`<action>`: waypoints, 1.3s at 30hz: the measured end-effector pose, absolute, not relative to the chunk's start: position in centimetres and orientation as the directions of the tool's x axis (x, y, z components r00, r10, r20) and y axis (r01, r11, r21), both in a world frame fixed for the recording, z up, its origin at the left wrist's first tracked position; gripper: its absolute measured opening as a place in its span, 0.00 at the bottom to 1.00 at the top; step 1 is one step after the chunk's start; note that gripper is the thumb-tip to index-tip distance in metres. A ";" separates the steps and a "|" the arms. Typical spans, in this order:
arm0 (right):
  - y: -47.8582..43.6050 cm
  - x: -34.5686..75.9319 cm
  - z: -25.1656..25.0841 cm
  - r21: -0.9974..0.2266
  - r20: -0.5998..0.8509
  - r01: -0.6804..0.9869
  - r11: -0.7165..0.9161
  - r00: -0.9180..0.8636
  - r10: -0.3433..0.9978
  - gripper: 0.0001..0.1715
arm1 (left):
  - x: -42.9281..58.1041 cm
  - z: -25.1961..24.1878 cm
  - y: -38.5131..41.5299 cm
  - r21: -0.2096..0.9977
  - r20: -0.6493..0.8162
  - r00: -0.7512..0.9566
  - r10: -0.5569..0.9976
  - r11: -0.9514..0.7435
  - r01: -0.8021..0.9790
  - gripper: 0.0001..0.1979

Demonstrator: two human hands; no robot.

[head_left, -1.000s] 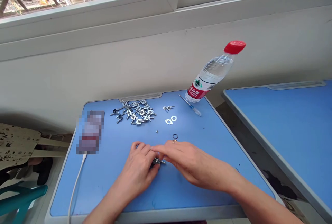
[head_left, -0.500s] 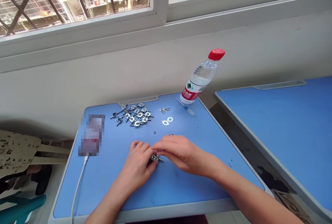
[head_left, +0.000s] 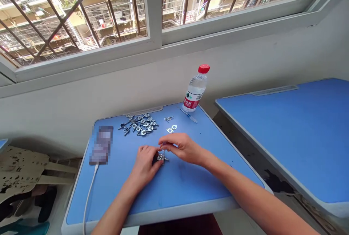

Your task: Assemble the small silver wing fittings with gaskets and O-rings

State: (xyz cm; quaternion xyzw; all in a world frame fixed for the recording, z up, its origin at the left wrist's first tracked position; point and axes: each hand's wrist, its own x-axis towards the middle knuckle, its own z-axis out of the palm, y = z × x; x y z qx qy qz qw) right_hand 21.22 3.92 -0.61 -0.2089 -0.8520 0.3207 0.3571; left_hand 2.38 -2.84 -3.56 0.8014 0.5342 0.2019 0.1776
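Note:
My left hand (head_left: 144, 164) rests on the blue table, its thumb and fingers closed around a small silver metal fitting (head_left: 160, 158) with a flange and a short stem pointing right. Just above the fitting is my right hand (head_left: 181, 148), thumb and fingers pinched together. A thin, shiny piece shows below those fingertips, too small to name. Farther back lie two flat metal gaskets (head_left: 169, 130) and a pair of small metal parts (head_left: 169, 118). Toward the back left spreads a pile of similar fittings (head_left: 144, 123).
A water bottle (head_left: 195, 93) with a red cap stands at the back right, beside a blue pen-like tool (head_left: 188, 115). On the left lies a blurred phone (head_left: 101, 146) with a white cable (head_left: 88, 195). A second blue table (head_left: 286, 126) is to the right.
My right hand has lifted slightly off the fitting, its fingertips now pinched above it, leaving more of the fitting visible. My left hand keeps its hold. The camera view has tilted up.

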 end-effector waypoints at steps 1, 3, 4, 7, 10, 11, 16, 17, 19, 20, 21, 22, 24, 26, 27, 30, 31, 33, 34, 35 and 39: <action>4.0 21.2 -0.7 -0.698 0.470 0.140 0.702 -0.650 0.597 0.10 | 2.3 -3.6 -2.8 0.512 0.130 0.338 0.932 -0.355 0.782 0.11; 4.2 21.2 -1.0 -0.717 0.457 0.145 0.681 -0.640 0.618 0.10 | 2.2 -3.5 -2.7 0.543 0.116 0.326 0.938 -0.335 0.770 0.11; 4.3 21.2 -1.2 -0.732 0.448 0.140 0.667 -0.640 0.625 0.10 | 2.1 -3.4 -2.7 0.562 0.105 0.326 0.940 -0.326 0.760 0.12; 4.3 21.2 -1.3 -0.774 0.419 0.111 0.623 -0.649 0.635 0.10 | 1.7 -2.9 -2.7 0.609 0.064 0.346 0.936 -0.312 0.730 0.13; 4.2 21.2 -1.3 -0.792 0.409 0.085 0.605 -0.662 0.628 0.11 | 1.4 -2.7 -2.5 0.632 0.037 0.365 0.930 -0.305 0.713 0.14; 4.2 21.2 -1.3 -0.788 0.416 0.076 0.611 -0.665 0.620 0.12 | 1.3 -2.6 -2.4 0.637 0.030 0.367 0.930 -0.301 0.710 0.13; 4.1 21.2 -1.0 -0.696 0.495 0.078 0.713 -0.668 0.556 0.11 | 1.5 -2.8 -2.1 0.655 0.009 0.349 0.937 -0.269 0.706 0.07; 4.1 21.2 -0.9 -0.672 0.507 0.092 0.735 -0.667 0.546 0.11 | 1.5 -2.9 -2.0 0.657 0.010 0.346 0.938 -0.267 0.705 0.06; 4.1 21.2 -0.7 -0.632 0.519 0.126 0.765 -0.665 0.537 0.11 | 1.6 -2.9 -2.0 0.659 0.014 0.347 0.938 -0.270 0.702 0.06; 4.1 21.2 -0.7 -0.618 0.521 0.146 0.772 -0.660 0.542 0.12 | 1.7 -2.9 -2.1 0.657 0.018 0.347 0.938 -0.273 0.702 0.06; 4.0 21.1 -0.7 -0.608 0.522 0.166 0.776 -0.653 0.549 0.12 | 1.7 -3.0 -2.1 0.655 0.023 0.347 0.938 -0.276 0.703 0.05; 4.0 21.1 -0.8 -0.601 0.523 0.185 0.778 -0.645 0.557 0.13 | 1.7 -3.1 -2.1 0.652 0.027 0.345 0.938 -0.279 0.705 0.05; 3.9 20.9 -1.0 -0.584 0.536 0.209 0.785 -0.626 0.566 0.13 | 1.7 -3.3 -2.2 0.647 0.041 0.340 0.940 -0.284 0.707 0.04; 4.0 20.8 -1.4 -0.560 0.555 0.221 0.798 -0.615 0.560 0.12 | 1.8 -3.6 -2.1 0.643 0.059 0.330 0.942 -0.289 0.709 0.05; 4.0 20.8 -1.5 -0.545 0.564 0.226 0.808 -0.614 0.552 0.12 | 1.8 -3.8 -2.0 0.640 0.070 0.322 0.944 -0.290 0.712 0.05; 4.3 20.9 -1.7 -0.526 0.575 0.231 0.818 -0.612 0.543 0.12 | 2.0 -4.1 -1.7 0.632 0.094 0.294 0.951 -0.285 0.721 0.06; 4.4 21.0 -1.7 -0.540 0.569 0.224 0.812 -0.613 0.548 0.12 | 2.0 -4.1 -1.6 0.633 0.094 0.285 0.954 -0.279 0.722 0.06; 4.7 21.2 -1.4 -0.598 0.536 0.199 0.777 -0.621 0.572 0.13 | 2.2 -3.9 -1.3 0.638 0.076 0.270 0.960 -0.255 0.727 0.06; 4.8 21.4 -1.1 -0.635 0.505 0.189 0.749 -0.632 0.588 0.12 | 2.2 -3.7 -1.2 0.638 0.058 0.266 0.962 -0.241 0.731 0.06; 4.8 21.6 -0.9 -0.671 0.471 0.181 0.719 -0.645 0.602 0.12 | 2.2 -3.5 -1.0 0.637 0.037 0.262 0.964 -0.225 0.737 0.06; 4.9 22.2 0.2 -0.755 0.366 0.174 0.632 -0.687 0.628 0.12 | 2.3 -2.8 0.0 0.645 -0.047 0.293 0.955 -0.195 0.739 0.05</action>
